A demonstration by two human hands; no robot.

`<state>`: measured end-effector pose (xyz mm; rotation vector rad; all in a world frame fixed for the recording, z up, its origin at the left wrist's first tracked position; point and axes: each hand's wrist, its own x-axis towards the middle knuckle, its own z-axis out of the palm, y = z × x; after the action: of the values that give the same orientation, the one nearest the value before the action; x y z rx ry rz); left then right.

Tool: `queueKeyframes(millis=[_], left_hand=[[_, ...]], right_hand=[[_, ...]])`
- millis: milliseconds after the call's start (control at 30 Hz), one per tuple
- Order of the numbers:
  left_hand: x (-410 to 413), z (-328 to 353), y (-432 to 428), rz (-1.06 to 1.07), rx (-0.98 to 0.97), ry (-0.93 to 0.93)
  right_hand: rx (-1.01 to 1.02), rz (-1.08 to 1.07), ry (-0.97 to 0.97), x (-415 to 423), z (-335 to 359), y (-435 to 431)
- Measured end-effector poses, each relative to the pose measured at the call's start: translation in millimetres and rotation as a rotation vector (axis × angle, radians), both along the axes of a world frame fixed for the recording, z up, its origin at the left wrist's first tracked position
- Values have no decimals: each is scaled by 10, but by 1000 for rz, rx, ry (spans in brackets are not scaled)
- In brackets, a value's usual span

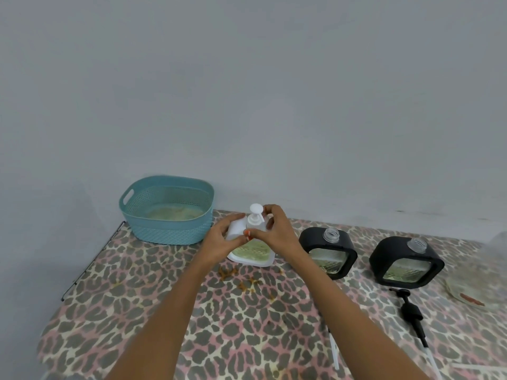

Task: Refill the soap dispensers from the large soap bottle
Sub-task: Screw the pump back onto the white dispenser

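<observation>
2 arms in shot, L + R. Both forearms (175, 311) bare, uncovered from wrist down to bottom frame edge. L hand (222, 239) bare. R hand (277, 231) bare too. Orange-red polish on nails (247, 232): 2 small bright spots showing, solid colour, glossy-ish. Can't tell for sure which hand each painted nail belongs to. Other nails turned away from cam or too small to read. Fingers slim, knuckles visible on both hands.

Free room is left over the near leopard-print tablecloth (123, 325). The back left is blocked by a teal perforated plastic basket (167, 215), the right by two black square-framed dispensers (327, 250) (406, 263) and a black pump (410, 311) lying flat.
</observation>
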<state>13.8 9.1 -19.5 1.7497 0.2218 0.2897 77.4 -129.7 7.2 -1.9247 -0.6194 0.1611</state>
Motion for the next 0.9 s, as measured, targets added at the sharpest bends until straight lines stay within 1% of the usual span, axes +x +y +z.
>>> queueKeyframes(millis=[100, 200, 267, 367, 433, 500, 600, 667, 733, 900], left_hand=[[-8, 4, -2, 5, -25, 9], [-12, 8, -7, 1, -22, 0], [-6, 5, -8, 6, -20, -4], [-8, -6, -9, 8, -17, -2], [-6, -22, -1, 7, -21, 1], [-6, -28, 7, 6, -28, -3], [-4, -22, 6, 2, -32, -4], [-6, -15, -1, -1, -31, -7], [-3, -14, -2, 6, -25, -1], [3, -29, 8, 13, -3, 18]], right_hand=[[-64, 126, 25, 14, 46, -78], [-86, 168, 20, 59, 59, -140], [-49, 121, -20, 57, 54, -103], [-22, -41, -39, 37, -5, 20], [-19, -81, -47, 30, -28, 55], [-43, -11, -68, 41, -4, 30], [-101, 158, -25, 73, 61, -70], [-146, 190, -22, 100, 63, -102], [-127, 145, -35, 127, 46, -82], [-73, -77, -66, 41, -13, 73]])
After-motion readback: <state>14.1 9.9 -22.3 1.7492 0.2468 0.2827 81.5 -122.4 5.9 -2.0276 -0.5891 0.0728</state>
